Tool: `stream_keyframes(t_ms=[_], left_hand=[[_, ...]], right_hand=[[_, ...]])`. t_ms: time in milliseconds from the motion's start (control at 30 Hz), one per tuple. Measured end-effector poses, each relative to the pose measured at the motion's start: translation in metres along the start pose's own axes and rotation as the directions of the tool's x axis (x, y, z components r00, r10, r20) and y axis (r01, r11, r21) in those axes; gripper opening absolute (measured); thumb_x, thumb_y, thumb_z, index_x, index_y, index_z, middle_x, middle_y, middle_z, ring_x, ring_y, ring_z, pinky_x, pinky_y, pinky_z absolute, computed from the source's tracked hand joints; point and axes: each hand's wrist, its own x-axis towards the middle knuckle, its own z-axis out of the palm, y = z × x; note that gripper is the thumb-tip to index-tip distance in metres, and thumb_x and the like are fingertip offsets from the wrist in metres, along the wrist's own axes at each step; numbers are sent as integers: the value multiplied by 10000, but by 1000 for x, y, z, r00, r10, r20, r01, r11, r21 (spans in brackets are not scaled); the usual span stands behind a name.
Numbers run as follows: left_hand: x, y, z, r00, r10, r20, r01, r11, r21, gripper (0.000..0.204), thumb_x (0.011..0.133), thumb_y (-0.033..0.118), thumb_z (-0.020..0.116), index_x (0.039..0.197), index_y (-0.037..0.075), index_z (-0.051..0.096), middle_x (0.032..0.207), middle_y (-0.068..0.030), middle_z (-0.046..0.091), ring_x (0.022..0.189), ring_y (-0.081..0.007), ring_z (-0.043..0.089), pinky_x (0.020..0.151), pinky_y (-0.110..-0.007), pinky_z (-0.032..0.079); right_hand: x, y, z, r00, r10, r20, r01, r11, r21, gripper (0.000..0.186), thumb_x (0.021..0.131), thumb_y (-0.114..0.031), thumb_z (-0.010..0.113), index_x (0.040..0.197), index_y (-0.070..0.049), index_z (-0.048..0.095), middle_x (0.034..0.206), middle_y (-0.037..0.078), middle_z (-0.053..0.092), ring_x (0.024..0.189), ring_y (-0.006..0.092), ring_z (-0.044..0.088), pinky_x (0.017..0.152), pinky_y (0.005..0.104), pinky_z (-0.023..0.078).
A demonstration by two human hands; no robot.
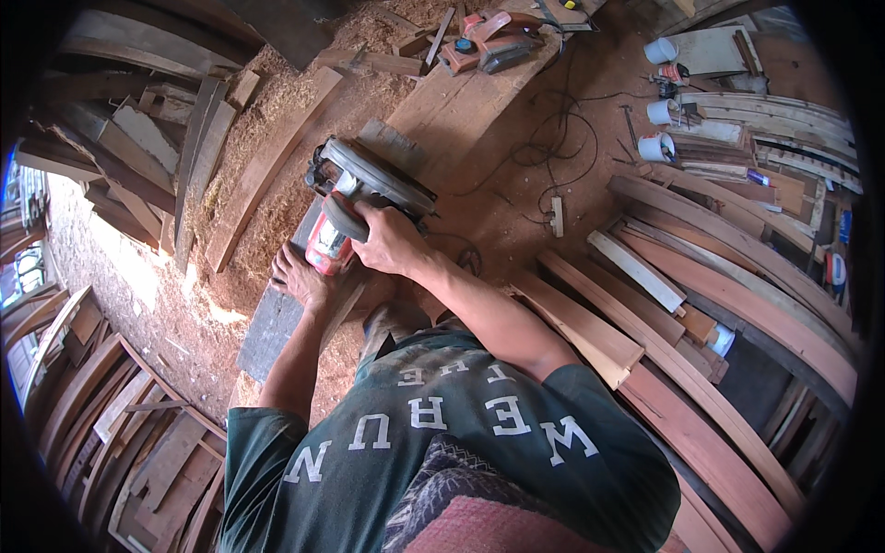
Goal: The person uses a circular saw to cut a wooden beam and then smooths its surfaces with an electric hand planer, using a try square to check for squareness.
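My right hand (389, 241) is closed on the dark handle of a red and grey circular saw (378, 180), which rests on a weathered grey board (269, 336). My left hand (297, 281) lies on that board just left of the saw's red body, fingers apart and slightly bent. The board sits at a slant over sawdust, with a wider wooden plank (466, 101) beyond the saw. The saw's blade edge and the cut, if any, are hidden.
Power tools (489, 46) lie on the far plank. Black cable (553, 166) loops over the dusty floor. Stacked boards (701, 267) fill the right side, near white buckets (656, 147). Wood pieces (129, 157) and sawdust (249, 120) lie at the left.
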Motion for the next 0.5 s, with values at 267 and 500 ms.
stream_keyframes(t_ms=[267,500], left_hand=[[-1,5,-4,999,15,-38,-17,999,-37,1018,789,574,762,1601,91,383,1617,-175,414,1589,-396,257,1283,-714,79],[6,0,9,998,0,-63,-6,996,-94,878,916,553,637,1626,98,393,1632,-175,426,1583,-378,286,1280,-711,89]], right_hand=[[20,-3,3,1000,5,9,-5,1000,-4,345,881,-133,722,1177,39,682,951,345,725,944,515,722,821,556,587],[44,-6,4,1000,11,-17,-11,1000,-7,404,879,-139,718,1251,15,684,979,337,732,962,510,724,853,561,593]])
